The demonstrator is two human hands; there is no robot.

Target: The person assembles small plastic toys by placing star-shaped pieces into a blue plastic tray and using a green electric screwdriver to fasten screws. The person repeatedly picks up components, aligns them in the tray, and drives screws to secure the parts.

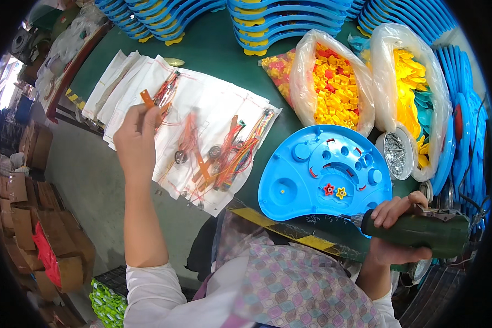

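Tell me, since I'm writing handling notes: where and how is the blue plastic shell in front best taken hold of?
Probably grip the blue plastic shell by its left rim, pinched from the left: it is broad, with its curved edge exposed there. The bowl of metal parts crowds its right side, and the green power screwdriver in the right hand reaches its lower edge.

A power driver (440, 235) and bagged parts (336, 90) show a workshop.
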